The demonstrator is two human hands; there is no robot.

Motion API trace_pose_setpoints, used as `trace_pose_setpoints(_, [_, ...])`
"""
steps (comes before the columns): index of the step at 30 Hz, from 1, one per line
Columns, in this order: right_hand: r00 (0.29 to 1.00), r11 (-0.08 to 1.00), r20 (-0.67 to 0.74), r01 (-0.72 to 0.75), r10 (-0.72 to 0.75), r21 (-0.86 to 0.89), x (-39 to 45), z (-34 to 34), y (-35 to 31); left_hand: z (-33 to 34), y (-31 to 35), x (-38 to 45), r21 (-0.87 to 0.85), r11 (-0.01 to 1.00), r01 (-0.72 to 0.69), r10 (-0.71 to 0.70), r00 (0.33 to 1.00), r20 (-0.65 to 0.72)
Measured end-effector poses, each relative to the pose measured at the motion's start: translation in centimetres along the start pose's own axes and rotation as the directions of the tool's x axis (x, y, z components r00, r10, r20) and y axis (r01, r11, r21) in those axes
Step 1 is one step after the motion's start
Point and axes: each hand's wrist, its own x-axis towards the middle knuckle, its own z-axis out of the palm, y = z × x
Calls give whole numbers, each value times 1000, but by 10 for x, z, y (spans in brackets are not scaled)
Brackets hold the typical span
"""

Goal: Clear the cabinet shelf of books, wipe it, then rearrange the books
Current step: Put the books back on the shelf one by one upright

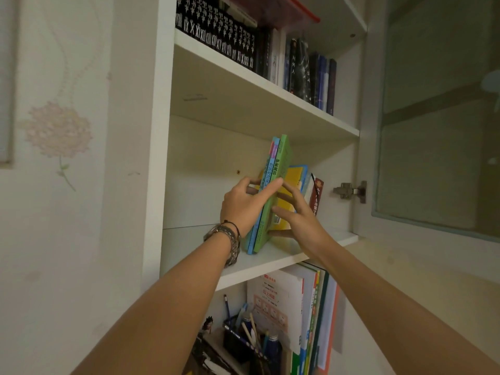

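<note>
On the middle cabinet shelf (270, 259), a small bunch of upright books is held between two hands. The left hand (243, 204) wraps the spines of a green book (273, 196) and a blue book (255, 228), thumb over the front and fingers reaching round the far side, so this grip is grasping the pair. A beaded bracelet (230, 239) and a thin black cord sit on that wrist. The right hand (300, 217) lies just beside it, fingers spread and fairly straight against a yellow book (290, 196), thumb low near the shelf board; that grip looks released, pressing rather than clenching.

To the right of the grip stand a light-blue book and a dark red book (317, 196), leaning toward the yellow one. That makes about five books on this shelf, though thinner ones may be hidden behind the hands. Left of the grip the shelf runs bare to the cabinet's side wall.

Above the grip, the upper shelf carries a long row of black numbered volumes (216, 31) and several dark and blue spines (322, 79). Below the grip, tall workbooks (311, 315) stand beside a pen holder (243, 339) with pencils. Further right of the grip a metal hinge (349, 190) carries the open glass door (438, 125). Flowered wallpaper (58, 131) lies far left. Both forearms reach upward, nearly parallel.
</note>
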Motion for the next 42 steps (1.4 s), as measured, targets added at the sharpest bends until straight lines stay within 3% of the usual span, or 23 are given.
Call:
trace_pose_setpoints(5, [997,999,61,37,-36,-16,-12,-1,-3,-7,8,-4,-131,986,105,-98,994,55])
trace_pose_setpoints(10, [999,994,12,54,-53,-96,-21,3,-2,-8,10,-1,-235,938,254,-232,966,117])
trace_pose_setpoints(13, [994,987,-37,96,-101,-126,-19,6,-1,-8,9,0,-258,929,264,-234,962,143])
trace_pose_setpoints(19, [997,987,-50,42,-50,-153,-8,11,-2,-8,4,6,-299,915,272,-243,961,132])
trace_pose_setpoints(28, [999,987,33,40,-35,-158,13,15,0,-7,-9,15,-354,892,280,-285,958,39])
trace_pose_setpoints(36, [962,931,-138,182,-236,-317,16,9,18,0,-17,18,-238,923,301,-261,947,187])
trace_pose_setpoints(42, [946,915,-194,178,-261,-361,29,3,26,14,-21,23,27,973,228,-226,926,303])
